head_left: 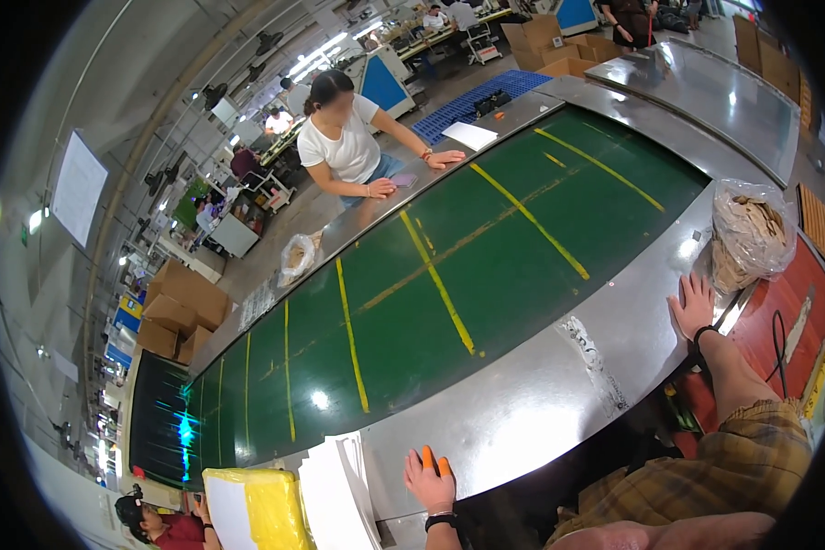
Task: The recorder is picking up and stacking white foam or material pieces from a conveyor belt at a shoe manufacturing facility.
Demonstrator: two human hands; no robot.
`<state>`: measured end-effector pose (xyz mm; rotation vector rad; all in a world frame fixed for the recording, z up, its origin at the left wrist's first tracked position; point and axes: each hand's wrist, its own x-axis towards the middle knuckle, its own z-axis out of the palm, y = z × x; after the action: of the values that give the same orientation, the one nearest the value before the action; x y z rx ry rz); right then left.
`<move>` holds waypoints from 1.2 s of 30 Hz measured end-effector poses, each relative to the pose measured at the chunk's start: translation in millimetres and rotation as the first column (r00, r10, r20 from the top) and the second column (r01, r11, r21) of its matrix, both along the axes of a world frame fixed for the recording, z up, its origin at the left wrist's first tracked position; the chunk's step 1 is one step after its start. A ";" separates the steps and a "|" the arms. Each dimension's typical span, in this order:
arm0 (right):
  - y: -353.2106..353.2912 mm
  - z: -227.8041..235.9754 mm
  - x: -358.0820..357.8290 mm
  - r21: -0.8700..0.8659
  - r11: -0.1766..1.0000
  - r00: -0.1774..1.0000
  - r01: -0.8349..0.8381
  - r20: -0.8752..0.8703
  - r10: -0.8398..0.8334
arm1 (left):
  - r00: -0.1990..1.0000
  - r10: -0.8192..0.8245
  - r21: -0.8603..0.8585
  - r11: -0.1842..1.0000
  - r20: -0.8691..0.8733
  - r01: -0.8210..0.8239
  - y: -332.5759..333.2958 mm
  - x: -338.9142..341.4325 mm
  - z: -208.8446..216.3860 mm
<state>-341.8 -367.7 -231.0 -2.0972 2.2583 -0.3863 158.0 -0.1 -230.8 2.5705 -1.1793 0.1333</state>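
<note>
My left hand (429, 483) lies on the metal rim (513, 403) of a conveyor table, fingers apart, with orange covers on two fingertips. It holds nothing. Just left of it are a stack of white paper sheets (335, 495) and a yellow-wrapped pack (275, 513). My right hand (693, 308) rests spread on the same rim farther right, also without anything in it. Close beside it sits a clear plastic bag of brown pieces (752, 238). Ahead of both hands stretches a green conveyor belt (513, 266) marked with yellow cross lines.
Across the belt a person in a white shirt (344, 151) leans with both hands on the far rim, near white paper (470, 136) and another plastic bag (300, 258). A red surface (784, 321) lies at right. Another person (170, 527) is at lower left; cardboard boxes (188, 298) stand at left.
</note>
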 end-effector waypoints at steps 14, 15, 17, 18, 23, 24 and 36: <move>1.3 4.1 3.8 0.004 1.000 1.000 0.008 0.001 -0.008 | 1.000 -0.005 0.007 1.000 -0.015 0.005 0.4 5.5 -0.3; 2.0 3.8 4.4 0.006 1.000 1.000 0.009 0.002 -0.009 | 1.000 -0.004 0.012 1.000 -0.015 0.004 0.7 6.2 0.9; 3.2 3.3 6.1 -0.001 1.000 1.000 0.006 0.001 -0.006 | 1.000 -0.007 0.014 1.000 -0.012 0.007 1.9 8.3 2.1; 2.8 3.4 5.8 -0.002 1.000 1.000 0.005 0.000 -0.005 | 1.000 -0.008 0.012 1.000 -0.011 0.008 2.2 8.1 1.6; 4.8 2.6 8.2 -0.007 1.000 1.000 0.005 -0.009 -0.005 | 1.000 -0.011 0.015 1.000 -0.006 0.011 4.2 12.6 2.2; 4.9 3.3 8.3 -0.008 1.000 1.000 0.004 -0.011 -0.005 | 1.000 -0.009 0.008 1.000 -0.010 0.010 4.0 11.8 2.6; 9.8 7.8 17.9 0.007 1.000 1.000 0.010 -0.005 -0.010 | 1.000 -0.007 0.013 1.000 -0.006 0.007 8.0 19.9 4.2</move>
<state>-324.0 -357.9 -223.2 -2.0865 2.2701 -0.3732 177.9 7.9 -226.7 2.5758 -1.1908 0.1171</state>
